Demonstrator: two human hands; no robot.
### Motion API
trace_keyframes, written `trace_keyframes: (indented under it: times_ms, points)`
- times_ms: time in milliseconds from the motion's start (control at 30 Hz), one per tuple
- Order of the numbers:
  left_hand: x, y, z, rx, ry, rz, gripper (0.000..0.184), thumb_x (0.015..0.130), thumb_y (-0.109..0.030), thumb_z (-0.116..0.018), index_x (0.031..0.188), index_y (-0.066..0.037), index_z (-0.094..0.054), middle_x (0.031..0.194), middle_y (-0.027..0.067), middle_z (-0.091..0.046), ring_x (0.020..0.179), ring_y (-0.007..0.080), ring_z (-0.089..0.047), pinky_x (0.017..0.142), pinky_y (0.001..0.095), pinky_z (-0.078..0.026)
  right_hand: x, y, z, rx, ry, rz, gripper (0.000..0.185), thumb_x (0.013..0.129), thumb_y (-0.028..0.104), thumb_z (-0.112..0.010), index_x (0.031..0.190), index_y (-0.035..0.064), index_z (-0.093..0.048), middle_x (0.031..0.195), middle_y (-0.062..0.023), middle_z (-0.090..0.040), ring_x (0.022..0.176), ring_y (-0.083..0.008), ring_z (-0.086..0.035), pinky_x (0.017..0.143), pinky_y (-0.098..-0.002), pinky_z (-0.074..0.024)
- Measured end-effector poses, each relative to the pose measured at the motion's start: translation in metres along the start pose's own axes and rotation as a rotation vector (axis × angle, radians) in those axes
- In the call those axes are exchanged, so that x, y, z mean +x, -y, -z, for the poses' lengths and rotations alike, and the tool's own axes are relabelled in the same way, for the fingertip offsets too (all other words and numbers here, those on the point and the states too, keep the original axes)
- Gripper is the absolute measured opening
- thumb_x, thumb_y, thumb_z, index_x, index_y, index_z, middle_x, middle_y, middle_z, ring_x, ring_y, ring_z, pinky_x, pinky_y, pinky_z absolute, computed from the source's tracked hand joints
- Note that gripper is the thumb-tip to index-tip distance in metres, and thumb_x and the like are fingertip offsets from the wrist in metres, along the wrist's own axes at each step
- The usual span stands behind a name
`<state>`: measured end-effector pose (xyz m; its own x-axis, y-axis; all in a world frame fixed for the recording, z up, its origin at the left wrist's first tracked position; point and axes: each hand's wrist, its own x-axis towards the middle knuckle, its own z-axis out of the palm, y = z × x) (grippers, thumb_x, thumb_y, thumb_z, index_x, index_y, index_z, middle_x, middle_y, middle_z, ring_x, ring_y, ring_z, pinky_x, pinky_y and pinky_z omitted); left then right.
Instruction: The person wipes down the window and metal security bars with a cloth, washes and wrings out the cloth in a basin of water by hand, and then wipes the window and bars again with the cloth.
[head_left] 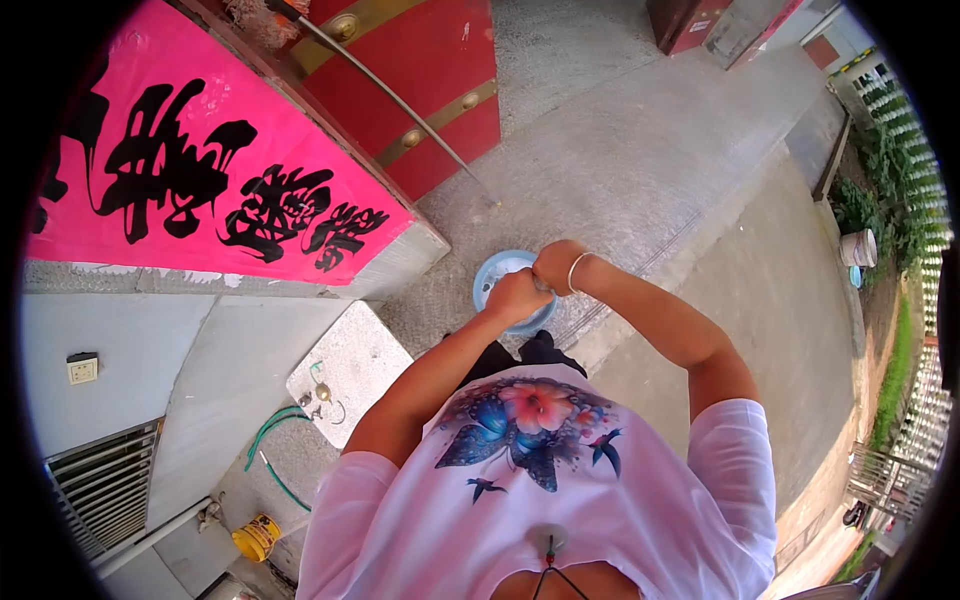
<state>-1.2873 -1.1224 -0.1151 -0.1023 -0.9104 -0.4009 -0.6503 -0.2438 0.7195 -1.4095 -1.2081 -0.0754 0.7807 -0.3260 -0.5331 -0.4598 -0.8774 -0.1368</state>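
Both of my hands are close together above a light blue basin [488, 272] that stands on the concrete floor. My left hand [520, 296] is closed in a fist over the basin's middle. Beside it, touching or nearly so, my right hand [560, 266] is also closed, with a bracelet on its wrist. Something small and pale shows between the two fists, too small to make out. Part of the basin's inside shows as whitish with dark spots; the rest is hidden under my hands.
A red door [440, 80] stands ahead, with a pink banner [200, 170] on the wall at left. Near my left arm are a pale slab [365, 345], a green hose [262, 438] and a yellow bucket [256, 538]. A white bucket [858, 248] lies by plants at far right.
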Motion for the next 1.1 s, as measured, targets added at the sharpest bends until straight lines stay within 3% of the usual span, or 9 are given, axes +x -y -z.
trace_keyframes:
  times_ms: [233, 467, 667, 733, 800, 867, 1000, 1033, 1100]
  points:
    - [0.006, 0.007, -0.035, 0.290, -0.205, 0.010, 0.038, 0.073, -0.027, -0.067, 0.098, 0.000, -0.056, 0.080, 0.0190, -0.068, 0.075, 0.0361, -0.069, 0.063, 0.0463, -0.054, 0.012, -0.031, -0.008, 0.393, 0.320, 0.060, 0.038, 0.055, 0.026, -0.082, 0.086, 0.0078, -0.070, 0.089, -0.0160, -0.070, 0.089, -0.0319, -0.066, 0.079, -0.0387, -0.0508]
    - [-0.128, 0.070, 0.000, -0.104, -0.577, 0.324, 0.060, 0.067, -0.044, -0.077, 0.106, -0.004, -0.052, 0.097, 0.0207, -0.065, 0.087, 0.0389, -0.066, 0.073, 0.0471, -0.052, 0.027, -0.017, -0.042, 1.148, -0.037, -0.104, 0.040, 0.086, 0.020, -0.069, 0.120, 0.0111, -0.051, 0.103, -0.0069, -0.057, 0.076, -0.0175, -0.063, 0.060, -0.0294, -0.0523]
    - [-0.351, 0.184, -0.018, -1.741, -0.842, 0.366, 0.053, 0.095, -0.058, -0.040, 0.115, -0.011, -0.053, 0.086, 0.0065, -0.060, 0.055, 0.0117, -0.051, 0.044, 0.0234, -0.037, 0.096, 0.044, -0.069, 1.118, 0.113, -0.199, 0.023, 0.091, 0.026, -0.060, 0.108, 0.0109, -0.060, 0.093, -0.0055, -0.061, 0.071, -0.0172, -0.063, 0.058, -0.0299, -0.0521]
    - [-0.410, 0.215, -0.053, -1.676, -1.232, 0.563, 0.051, 0.098, -0.052, -0.036, 0.108, -0.007, -0.059, 0.080, 0.0099, -0.063, 0.058, 0.0154, -0.058, 0.049, 0.0297, -0.045, 0.133, 0.093, -0.062, 1.062, 0.170, -0.134, 0.023, 0.092, 0.026, -0.059, 0.109, 0.0105, -0.060, 0.094, -0.0056, -0.061, 0.070, -0.0171, -0.063, 0.058, -0.0299, -0.0520]
    - [-0.467, 0.259, -0.106, -0.542, -1.012, 1.365, 0.056, 0.097, -0.050, -0.038, 0.094, -0.002, -0.066, 0.080, 0.0189, -0.068, 0.075, 0.0348, -0.067, 0.066, 0.0437, -0.052, 0.162, 0.151, -0.055, 1.021, 0.230, -0.069, 0.024, 0.092, 0.026, -0.059, 0.109, 0.0102, -0.060, 0.095, -0.0058, -0.062, 0.070, -0.0169, -0.063, 0.058, -0.0299, -0.0520]
    - [-0.515, 0.250, -0.110, -0.616, -1.135, 1.556, 0.059, 0.096, -0.049, -0.038, 0.089, 0.001, -0.069, 0.086, 0.0254, -0.067, 0.088, 0.0430, -0.065, 0.080, 0.0472, -0.050, 0.193, 0.210, -0.039, 0.951, 0.294, 0.065, 0.023, 0.093, 0.026, -0.058, 0.109, 0.0096, -0.059, 0.095, -0.0062, -0.062, 0.070, -0.0170, -0.063, 0.058, -0.0301, -0.0523]
    - [-0.597, 0.276, -0.149, -0.964, -1.717, 1.323, 0.050, 0.097, -0.042, -0.042, 0.100, 0.000, -0.069, 0.087, 0.0239, -0.068, 0.088, 0.0383, -0.065, 0.081, 0.0437, -0.049, 0.259, 0.313, -0.029, 0.906, 0.408, 0.192, 0.023, 0.093, 0.026, -0.057, 0.108, 0.0091, -0.060, 0.090, -0.0066, -0.061, 0.066, -0.0155, -0.062, 0.054, -0.0277, -0.0519]
    - [-0.612, 0.281, -0.158, -0.956, -1.757, 1.307, 0.046, 0.099, -0.040, -0.042, 0.103, -0.001, -0.068, 0.077, 0.0176, -0.068, 0.070, 0.0259, -0.067, 0.066, 0.0370, -0.051, 0.276, 0.331, -0.034, 0.872, 0.442, 0.199, 0.022, 0.094, 0.026, -0.057, 0.107, 0.0091, -0.060, 0.088, -0.0061, -0.061, 0.064, -0.0149, -0.062, 0.053, -0.0270, -0.0517]
    - [-0.644, 0.257, -0.140, -0.587, -1.612, 1.557, 0.045, 0.099, -0.038, -0.044, 0.102, 0.000, -0.067, 0.082, 0.0214, -0.067, 0.076, 0.0339, -0.065, 0.073, 0.0403, -0.050, 0.301, 0.375, -0.038, 0.794, 0.503, 0.240, 0.022, 0.094, 0.026, -0.057, 0.107, 0.0089, -0.060, 0.086, -0.0054, -0.061, 0.063, -0.0146, -0.061, 0.053, -0.0271, -0.0513]
